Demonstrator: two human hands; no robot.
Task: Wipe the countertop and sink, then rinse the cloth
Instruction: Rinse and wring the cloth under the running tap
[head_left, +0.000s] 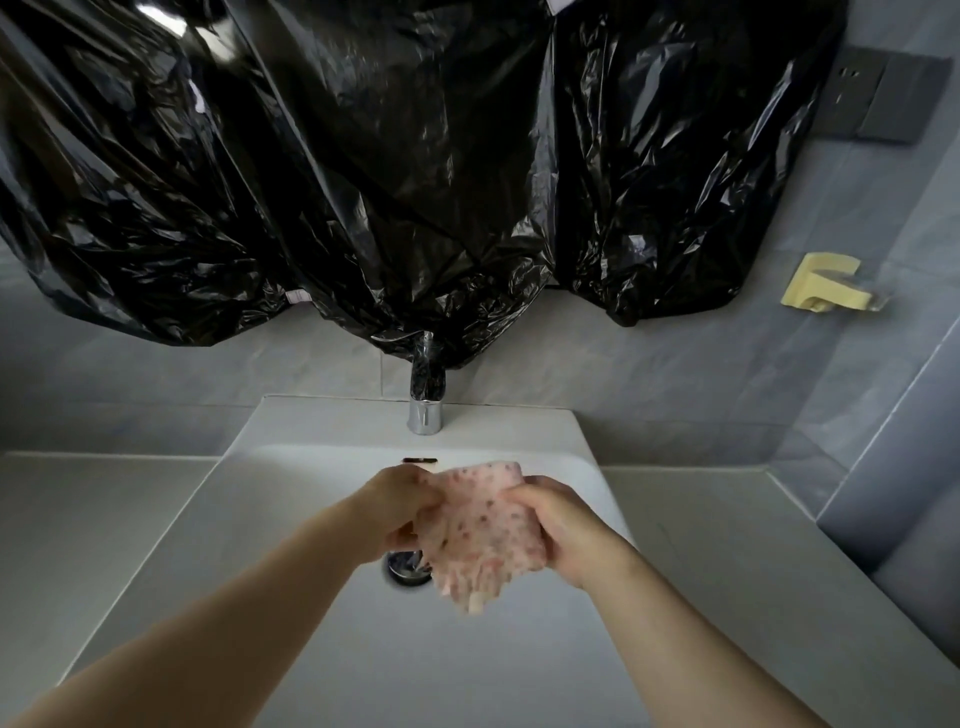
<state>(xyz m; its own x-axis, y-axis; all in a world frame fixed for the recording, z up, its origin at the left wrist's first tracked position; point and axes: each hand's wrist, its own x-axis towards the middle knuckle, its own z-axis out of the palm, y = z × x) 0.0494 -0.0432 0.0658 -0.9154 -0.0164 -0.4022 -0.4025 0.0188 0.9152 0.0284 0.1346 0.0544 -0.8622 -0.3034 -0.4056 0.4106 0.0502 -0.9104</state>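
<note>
Left hand (397, 512), right hand (563, 525) grip one cloth (480, 535) above one sink (322, 467).

Pink spotted cloth (480, 525) bunched, held above white sink (291, 545) basin, over drain.

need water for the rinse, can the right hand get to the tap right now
Probably yes: nothing stands between the right hand and the faucet. It must first release the pink cloth, and black plastic drapes over the faucet's top.
</note>
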